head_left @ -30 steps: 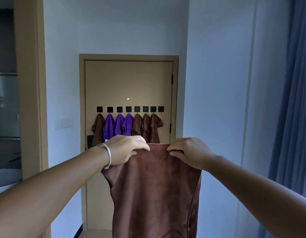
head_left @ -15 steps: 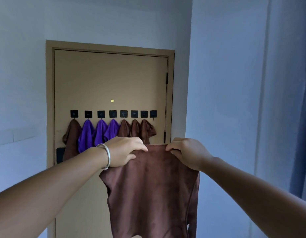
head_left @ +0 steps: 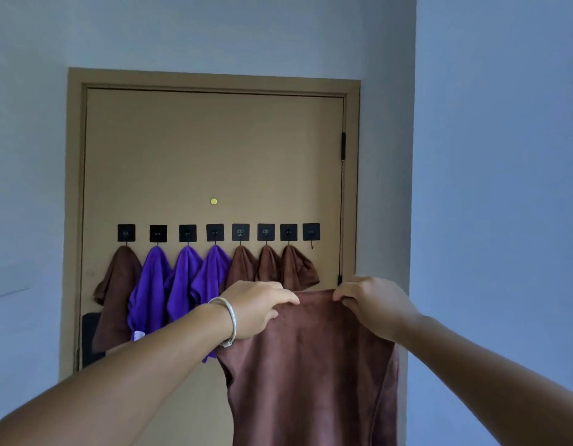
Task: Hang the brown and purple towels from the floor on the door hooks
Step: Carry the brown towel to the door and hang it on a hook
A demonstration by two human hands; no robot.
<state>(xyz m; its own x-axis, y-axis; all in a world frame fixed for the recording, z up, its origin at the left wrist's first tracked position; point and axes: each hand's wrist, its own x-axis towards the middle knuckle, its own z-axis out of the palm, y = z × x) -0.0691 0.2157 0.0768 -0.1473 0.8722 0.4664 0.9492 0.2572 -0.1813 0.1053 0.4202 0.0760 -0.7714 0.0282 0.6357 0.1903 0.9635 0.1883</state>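
Head view: both hands pinch the top edge of a brown towel [head_left: 307, 365] held up before the door [head_left: 214, 156]. Left hand [head_left: 257, 309], wearing a bracelet [head_left: 228, 321], grips the hem at the towel's 11 o'clock corner, fingers curled over the front and thumb underneath. Right hand [head_left: 373, 304] clamps the 1 o'clock corner, fingertips [head_left: 338, 296] folded over the edge. Cloth hangs straight down toward 6 o'clock. At 12 o'clock, one empty hook [head_left: 311, 235] sits rightmost in the row, beside seven hung towels [head_left: 182, 278].
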